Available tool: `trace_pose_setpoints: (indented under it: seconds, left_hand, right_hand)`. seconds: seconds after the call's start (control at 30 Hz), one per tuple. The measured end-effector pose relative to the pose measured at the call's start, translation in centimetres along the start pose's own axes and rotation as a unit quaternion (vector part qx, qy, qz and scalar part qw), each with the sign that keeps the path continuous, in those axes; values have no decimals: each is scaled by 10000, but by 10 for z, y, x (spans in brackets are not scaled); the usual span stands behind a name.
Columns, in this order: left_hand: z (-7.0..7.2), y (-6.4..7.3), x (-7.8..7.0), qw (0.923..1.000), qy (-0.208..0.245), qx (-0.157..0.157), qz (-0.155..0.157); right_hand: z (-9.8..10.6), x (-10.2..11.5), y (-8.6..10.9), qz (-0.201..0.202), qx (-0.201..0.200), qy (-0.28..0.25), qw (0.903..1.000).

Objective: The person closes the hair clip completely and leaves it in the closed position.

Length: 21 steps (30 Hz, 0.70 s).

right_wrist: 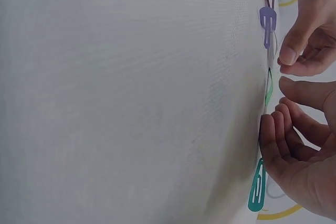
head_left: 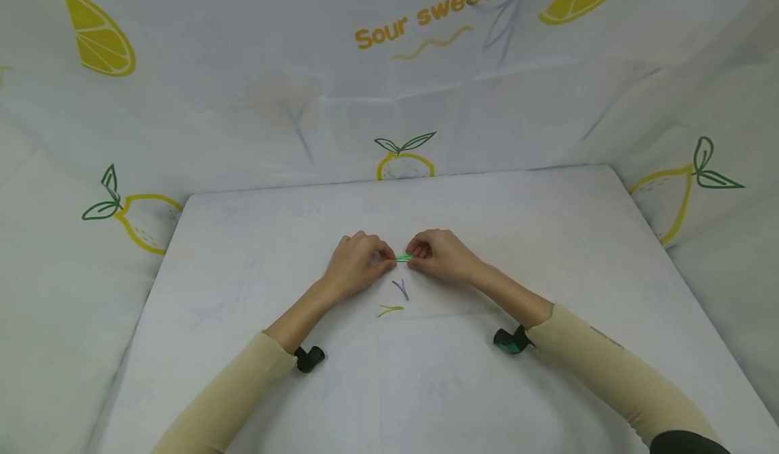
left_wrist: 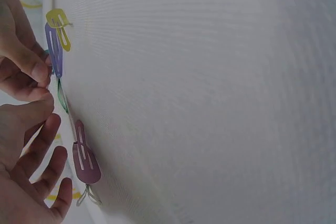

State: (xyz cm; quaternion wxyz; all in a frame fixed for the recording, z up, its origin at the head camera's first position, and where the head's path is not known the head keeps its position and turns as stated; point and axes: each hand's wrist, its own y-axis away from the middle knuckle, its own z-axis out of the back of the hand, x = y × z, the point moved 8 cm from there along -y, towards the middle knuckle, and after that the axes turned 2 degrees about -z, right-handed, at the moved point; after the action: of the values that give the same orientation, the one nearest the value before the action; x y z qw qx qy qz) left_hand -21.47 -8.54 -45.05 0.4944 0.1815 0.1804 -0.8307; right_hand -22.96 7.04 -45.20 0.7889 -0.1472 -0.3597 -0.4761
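Note:
My left hand (head_left: pixel 360 262) and my right hand (head_left: pixel 445 256) meet over the middle of the table. Between their thumbs and forefingers they pinch the two ends of a small green snap hair clip (head_left: pixel 404 258). Just below the hands lies a purple snap clip (head_left: pixel 402 289), and nearer to me a yellow one (head_left: pixel 391 309); both look spread apart. The left wrist view shows a mauve clip (left_wrist: pixel 85 161) by my left hand's lower fingers. In the right wrist view, a teal clip (right_wrist: pixel 256 186) lies beside my right hand. The head view hides the mauve and teal clips.
A white cloth covers the table (head_left: pixel 548 237). White sheets printed with lemons form a back wall (head_left: pixel 255 129) and sides. Dark wrist camera mounts (head_left: pixel 310 359) sit at both sleeve cuffs.

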Motion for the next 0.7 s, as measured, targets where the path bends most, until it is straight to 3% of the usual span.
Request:
trace_pose_setpoints:
  seconds: [0.27,0.7]
  left_hand:
    - [-1,2,-5,9991,288,151,-255]
    - [-7,11,-15,9931,461,799,-725]
  right_hand:
    - [1,-1,4,60,7,39,10000]
    - [0,7,18,213,136,56,9997]
